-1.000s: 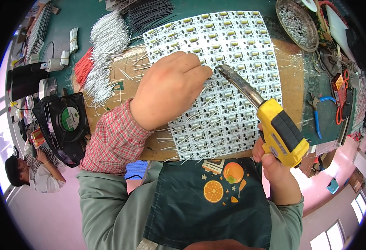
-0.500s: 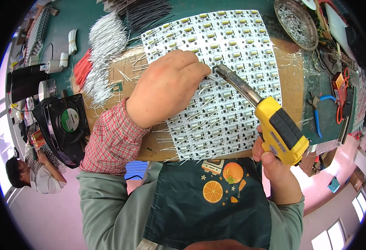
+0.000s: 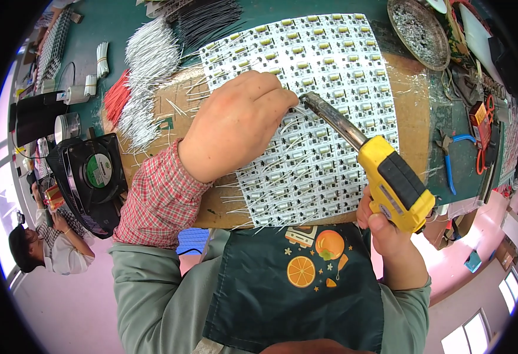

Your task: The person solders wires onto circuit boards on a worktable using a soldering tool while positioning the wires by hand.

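A large white panel of small circuit boards lies on brown cardboard, each board carrying a yellowish part and small dark ones. Thin white wires stick out from many boards on its left and lower portions. Over the panel's middle, my left hand is closed in a pinch, with a thin white wire at the fingertips. My right hand grips a yellow and black soldering gun from below. Its dark metal tip points up-left and sits right beside my left fingertips, at a board; exact contact is too small to tell.
Left of the panel lie heaps of white wires, red wires and black wires. A black fan stands near the left edge. At right are a round metal dish, blue-handled pliers and red-handled scissors. Another person sits far left.
The soldering gun has shifted slightly left, its tip closer to my left fingertips. My left hand stays almost still. The other person at far left has moved an arm.
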`<action>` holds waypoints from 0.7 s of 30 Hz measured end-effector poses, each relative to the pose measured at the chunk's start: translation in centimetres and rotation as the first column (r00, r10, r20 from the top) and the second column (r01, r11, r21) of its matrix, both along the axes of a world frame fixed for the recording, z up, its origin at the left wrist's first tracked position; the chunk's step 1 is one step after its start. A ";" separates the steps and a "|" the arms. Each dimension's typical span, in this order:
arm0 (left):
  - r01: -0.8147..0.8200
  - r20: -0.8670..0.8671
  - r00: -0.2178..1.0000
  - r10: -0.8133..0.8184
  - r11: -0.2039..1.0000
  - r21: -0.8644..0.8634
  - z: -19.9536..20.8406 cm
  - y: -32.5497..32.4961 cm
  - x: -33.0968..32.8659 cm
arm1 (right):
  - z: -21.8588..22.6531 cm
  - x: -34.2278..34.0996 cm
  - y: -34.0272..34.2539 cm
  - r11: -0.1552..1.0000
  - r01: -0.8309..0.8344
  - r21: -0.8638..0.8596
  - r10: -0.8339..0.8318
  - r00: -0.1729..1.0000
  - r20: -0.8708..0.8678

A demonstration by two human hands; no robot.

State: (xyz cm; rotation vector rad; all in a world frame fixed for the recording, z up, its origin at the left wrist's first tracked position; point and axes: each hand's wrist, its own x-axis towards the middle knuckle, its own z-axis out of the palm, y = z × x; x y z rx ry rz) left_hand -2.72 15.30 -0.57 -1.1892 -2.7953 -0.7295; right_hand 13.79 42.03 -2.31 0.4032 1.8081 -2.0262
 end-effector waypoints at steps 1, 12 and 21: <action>-0.001 0.001 1.000 0.001 1.000 -0.007 0.0 0.0 0.0 | 0.0 0.1 -0.1 1.000 0.001 0.000 -0.001 1.000 0.000; 0.000 -0.001 1.000 0.000 1.000 0.002 -0.1 0.0 0.0 | 0.9 -0.5 -0.3 0.996 0.061 -0.063 -0.061 0.998 0.007; 0.005 -0.009 1.000 -0.004 0.999 0.039 1.5 -0.7 -0.7 | 0.8 -0.7 -0.3 0.996 0.075 -0.051 -0.078 0.995 -0.060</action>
